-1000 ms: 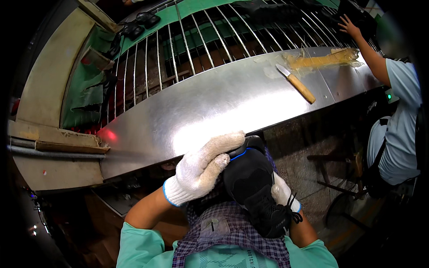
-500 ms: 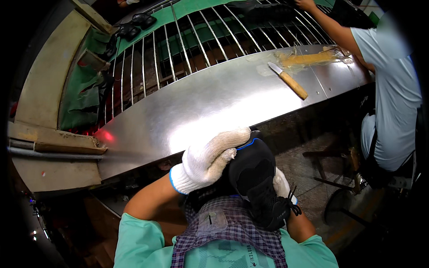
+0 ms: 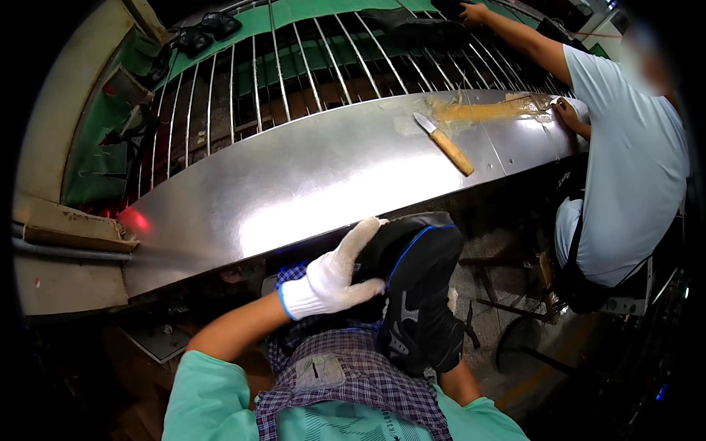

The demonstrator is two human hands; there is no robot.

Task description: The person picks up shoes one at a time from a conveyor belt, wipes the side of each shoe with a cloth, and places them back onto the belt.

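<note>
A black sneaker [image 3: 418,294] with a blue line along its sole edge and grey side patches is held in front of my chest, toe pointing away from me. My right hand [image 3: 451,299], in a white glove, supports it from behind on the right; most of that hand is hidden by the shoe. My left hand [image 3: 331,278], in a white knit glove with a blue cuff edge, is at the shoe's left side. Its thumb and fingers are spread apart, their tips at the sole side.
Beyond the shoe runs a shiny metal ledge [image 3: 220,198] with a wooden-handled knife [image 3: 450,151] on it. Behind it are metal rollers [image 3: 279,70] and a green belt [image 3: 254,22] bearing black shoes [image 3: 209,29]. A co-worker [image 3: 625,154] sits at the right, one arm reaching over the rollers.
The sneaker has turned so more of its side shows. My left fingers have come off the toe and opened apart. The co-worker's other hand now shows on the ledge.
</note>
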